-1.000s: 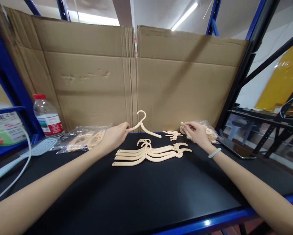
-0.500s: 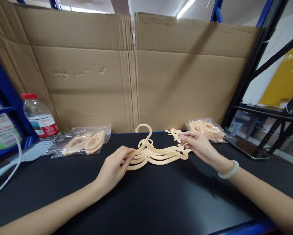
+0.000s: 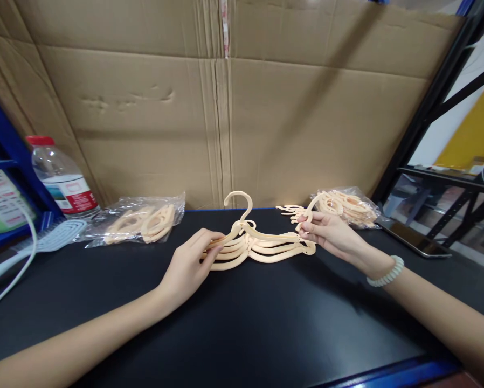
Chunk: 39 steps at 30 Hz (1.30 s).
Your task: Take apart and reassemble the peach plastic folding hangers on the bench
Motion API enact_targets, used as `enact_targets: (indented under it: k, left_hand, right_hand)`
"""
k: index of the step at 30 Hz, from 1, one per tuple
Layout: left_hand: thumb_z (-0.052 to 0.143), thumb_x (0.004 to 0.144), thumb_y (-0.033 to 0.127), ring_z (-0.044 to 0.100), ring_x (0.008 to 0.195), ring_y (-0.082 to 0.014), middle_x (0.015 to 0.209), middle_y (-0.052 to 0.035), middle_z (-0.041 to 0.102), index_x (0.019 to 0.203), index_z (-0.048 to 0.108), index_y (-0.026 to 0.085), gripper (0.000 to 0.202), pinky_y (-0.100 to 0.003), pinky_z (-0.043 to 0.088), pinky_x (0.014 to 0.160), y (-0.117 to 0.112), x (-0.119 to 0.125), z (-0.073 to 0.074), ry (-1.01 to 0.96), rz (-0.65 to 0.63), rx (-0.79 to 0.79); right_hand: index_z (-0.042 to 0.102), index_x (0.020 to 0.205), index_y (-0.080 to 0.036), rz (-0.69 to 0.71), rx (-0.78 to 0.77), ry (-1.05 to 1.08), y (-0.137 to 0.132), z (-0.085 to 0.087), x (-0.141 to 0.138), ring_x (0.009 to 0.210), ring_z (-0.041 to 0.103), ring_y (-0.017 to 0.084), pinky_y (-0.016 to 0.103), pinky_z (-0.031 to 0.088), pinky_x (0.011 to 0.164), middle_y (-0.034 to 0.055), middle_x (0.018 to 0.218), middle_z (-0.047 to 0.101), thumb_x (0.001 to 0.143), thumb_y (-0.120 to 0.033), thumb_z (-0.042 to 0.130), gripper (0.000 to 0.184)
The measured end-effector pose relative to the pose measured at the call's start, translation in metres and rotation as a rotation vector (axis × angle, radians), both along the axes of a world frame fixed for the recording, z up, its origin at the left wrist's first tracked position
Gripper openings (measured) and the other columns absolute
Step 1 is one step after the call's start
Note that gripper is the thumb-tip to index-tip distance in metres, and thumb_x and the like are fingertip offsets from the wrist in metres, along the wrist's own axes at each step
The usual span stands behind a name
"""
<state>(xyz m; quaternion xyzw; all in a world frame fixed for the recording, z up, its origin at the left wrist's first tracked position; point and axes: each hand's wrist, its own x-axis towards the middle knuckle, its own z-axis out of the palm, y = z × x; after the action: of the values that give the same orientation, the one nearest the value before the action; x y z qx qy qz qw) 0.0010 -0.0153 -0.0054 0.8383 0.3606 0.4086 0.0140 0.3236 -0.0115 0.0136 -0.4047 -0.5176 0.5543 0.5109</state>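
Observation:
Several cream plastic hangers [image 3: 262, 250] lie in a stack on the black table, with one curved hook [image 3: 245, 199] standing up at their middle. My left hand [image 3: 191, 253] is closed on the left arm of the top hanger, thumb below and fingers above. My right hand [image 3: 329, 234] pinches a loose cream hanger hook [image 3: 315, 200] near the right end of the stack. Its curved end points up, and the fingers partly cover its lower end. Just behind that hand lies a small pile of loose hooks [image 3: 288, 210].
Plastic bags of hanger parts lie at the left [image 3: 145, 221] and the right [image 3: 345, 205]. A phone [image 3: 415, 238] rests at the right. A red-capped bottle [image 3: 64, 180], a pale hairbrush [image 3: 60, 235] and a white cable [image 3: 29, 258] are at the left. Cardboard [image 3: 145, 118] walls the back.
A curved hanger hook now shows in my right hand, lifted from the loose pile. My left hand keeps its grip on the hanger. The camera has tipped slightly downward.

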Motion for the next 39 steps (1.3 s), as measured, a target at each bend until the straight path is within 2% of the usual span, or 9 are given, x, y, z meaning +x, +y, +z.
enact_targets:
  k: [6, 11, 16, 19, 24, 33, 39]
  left_hand:
    - [0.046, 0.094, 0.022, 0.060, 0.081, -0.0144, 0.090, -0.0020, 0.060, 0.100, 0.057, 0.019, 0.013, -0.024, 0.049, 0.070, 0.000, -0.001, -0.001, 0.001, 0.004, 0.004]
    - [0.046, 0.094, 0.021, 0.060, 0.080, -0.0142, 0.090, -0.0019, 0.060, 0.101, 0.057, 0.019, 0.013, -0.024, 0.048, 0.070, 0.000, -0.001, 0.000, 0.012, -0.001, 0.013]
    - [0.046, 0.094, 0.021, 0.059, 0.081, -0.0143, 0.089, -0.0017, 0.059, 0.100, 0.057, 0.019, 0.012, -0.025, 0.048, 0.070, 0.000, 0.000, 0.000, 0.016, -0.011, 0.017]
    - [0.046, 0.094, 0.020, 0.059, 0.081, -0.0142, 0.089, -0.0017, 0.059, 0.100, 0.057, 0.019, 0.012, -0.025, 0.048, 0.070, 0.001, 0.000, 0.000, 0.011, -0.013, 0.023]
    - [0.047, 0.094, 0.020, 0.059, 0.081, -0.0142, 0.089, -0.0017, 0.059, 0.101, 0.057, 0.019, 0.013, -0.025, 0.048, 0.070, 0.000, -0.001, 0.000, 0.013, -0.024, 0.021]
    - [0.045, 0.094, 0.019, 0.059, 0.081, -0.0143, 0.090, -0.0021, 0.059, 0.100, 0.057, 0.020, 0.014, -0.024, 0.049, 0.069, -0.001, 0.000, 0.001, 0.011, -0.041, 0.013]
    - [0.045, 0.094, 0.018, 0.059, 0.081, -0.0139, 0.090, -0.0020, 0.059, 0.100, 0.057, 0.020, 0.013, -0.024, 0.049, 0.069, -0.001, 0.000, 0.001, -0.001, -0.043, -0.005]
  right_hand:
    - [0.058, 0.077, -0.016, 0.117, -0.039, -0.028, -0.002, 0.005, 0.004, 0.072, 0.059, 0.010, 0.026, 0.052, 0.077, -0.0010, 0.075, 0.060, 0.071, -0.032, 0.079, 0.027]
    - [0.059, 0.079, -0.016, 0.246, -0.083, -0.054, -0.001, 0.001, 0.007, 0.073, 0.062, 0.011, 0.025, 0.053, 0.075, 0.0007, 0.079, 0.063, 0.075, -0.032, 0.077, 0.025]
    - [0.057, 0.078, -0.016, 0.311, -0.138, -0.016, -0.004, 0.002, 0.005, 0.082, 0.069, 0.016, 0.024, 0.056, 0.070, 0.0044, 0.082, 0.068, 0.079, -0.030, 0.073, 0.022]
    - [0.058, 0.081, -0.015, 0.304, -0.175, -0.026, -0.005, 0.003, 0.004, 0.086, 0.071, 0.019, 0.025, 0.057, 0.074, 0.0073, 0.084, 0.071, 0.080, -0.031, 0.072, 0.021]
    - [0.057, 0.083, -0.015, 0.268, -0.169, -0.062, -0.007, 0.002, -0.001, 0.080, 0.072, 0.017, 0.021, 0.058, 0.071, 0.0112, 0.084, 0.073, 0.081, -0.033, 0.072, 0.024]
    - [0.057, 0.075, -0.015, 0.165, -0.213, -0.057, -0.007, 0.001, -0.009, 0.072, 0.073, 0.017, 0.021, 0.060, 0.066, 0.0100, 0.077, 0.073, 0.078, -0.027, 0.073, 0.021]
    - [0.054, 0.072, -0.017, 0.121, -0.119, -0.071, -0.011, 0.000, -0.013, 0.069, 0.072, 0.016, 0.023, 0.060, 0.069, 0.0050, 0.070, 0.070, 0.074, -0.031, 0.077, 0.027]
